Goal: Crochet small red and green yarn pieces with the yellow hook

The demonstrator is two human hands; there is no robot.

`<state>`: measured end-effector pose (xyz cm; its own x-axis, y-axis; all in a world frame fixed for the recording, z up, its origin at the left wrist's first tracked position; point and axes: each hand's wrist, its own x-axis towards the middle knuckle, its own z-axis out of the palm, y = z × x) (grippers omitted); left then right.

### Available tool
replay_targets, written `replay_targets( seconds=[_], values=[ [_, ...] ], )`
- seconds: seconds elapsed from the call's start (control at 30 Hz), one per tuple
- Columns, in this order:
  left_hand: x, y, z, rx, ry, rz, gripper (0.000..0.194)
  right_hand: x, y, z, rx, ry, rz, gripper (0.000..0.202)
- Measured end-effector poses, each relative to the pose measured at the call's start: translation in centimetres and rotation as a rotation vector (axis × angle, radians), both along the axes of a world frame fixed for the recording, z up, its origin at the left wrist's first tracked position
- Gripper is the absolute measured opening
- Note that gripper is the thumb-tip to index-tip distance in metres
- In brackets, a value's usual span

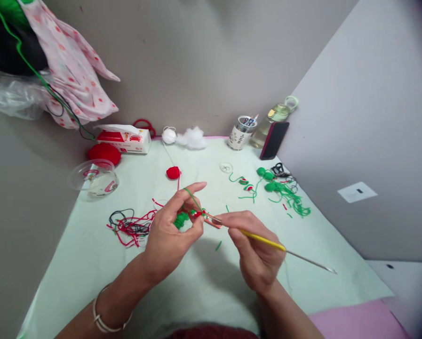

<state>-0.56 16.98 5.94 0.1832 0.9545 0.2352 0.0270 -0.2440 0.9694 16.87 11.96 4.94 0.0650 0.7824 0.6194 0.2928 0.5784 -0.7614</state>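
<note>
Between the thumb and fingers of my left hand [173, 230] is a small green and red crochet piece [197, 213]. Green yarn [194, 199] runs over its raised index finger, and a green yarn bundle [181, 220] shows behind the thumb. My right hand [258, 249] grips a crochet hook [263, 240] with a yellow handle. The hook's near tip meets the piece at my left fingertips; its other metal end points down to the right. Just beyond my left hand lies a red yarn ball [173, 173]. Fingers partly hide the stitches.
Tangled red and black yarn scraps [133, 228] lie left of my hands. Green crochet balls [267, 175] with loose tails lie right. At the back stand a tissue box [140, 141], white stuffing [193, 138], a pen cup [239, 136], a bottle [263, 129] and a phone [274, 140].
</note>
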Motion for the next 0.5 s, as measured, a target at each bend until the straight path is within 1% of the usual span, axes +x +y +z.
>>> replay_targets(
  seconds=[0.1,0.27,0.4,0.5],
  values=[
    [-0.14,0.23,-0.12,0.049,0.021,-0.022,0.052,-0.14,0.14,-0.02,-0.067,0.098,-0.004,0.028],
    [-0.22,0.57,0.00,0.098,0.034,-0.053,0.049,-0.23,0.33,0.04,-0.146,0.333,0.017,0.019],
    [-0.20,0.53,0.35,0.060,0.039,-0.051,0.046,-0.26,0.61,0.30,-0.207,0.449,0.032,0.014],
    [-0.13,0.40,0.49,-0.030,-0.004,-0.067,0.040,-0.34,0.98,0.31,-0.214,0.495,0.049,0.013]
  ],
)
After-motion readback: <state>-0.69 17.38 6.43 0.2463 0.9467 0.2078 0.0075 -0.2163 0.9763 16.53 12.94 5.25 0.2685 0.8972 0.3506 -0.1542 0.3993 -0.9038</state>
